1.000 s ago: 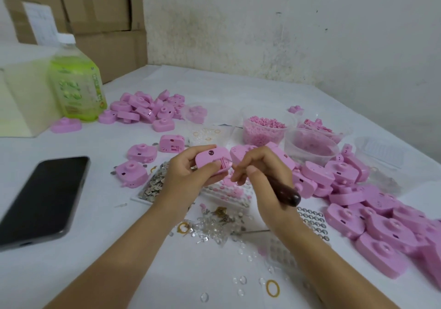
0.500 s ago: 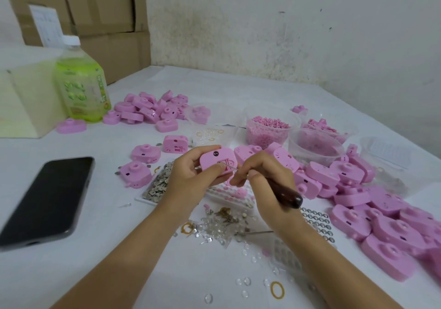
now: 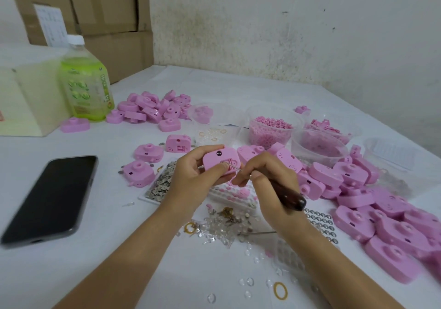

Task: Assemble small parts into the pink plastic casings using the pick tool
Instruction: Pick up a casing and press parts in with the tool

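My left hand [image 3: 193, 177] grips a pink plastic casing [image 3: 220, 158] above the table, its open back with a dark round hole turned toward me. My right hand [image 3: 267, 177] holds the pick tool [image 3: 290, 197] by its dark wooden handle. The thin metal tip points left into the casing's slotted area, next to my left thumb. Under my hands lie a white tray of small metal parts [image 3: 162, 184], a white tray with pink pieces [image 3: 236, 194], and a scatter of clear lenses and brass bits [image 3: 222, 227].
Piles of pink casings lie at the right [image 3: 372, 203] and back left [image 3: 152, 108]. Clear tubs of pink pieces [image 3: 270, 127] stand behind. A black phone [image 3: 51, 196] lies at the left, a green bottle [image 3: 83, 82] and cardboard boxes [image 3: 95, 17] at the back left.
Both hands have stayed together at the casing. The pick's tip has shifted slightly within the casing's slotted area, and the view has moved a little.
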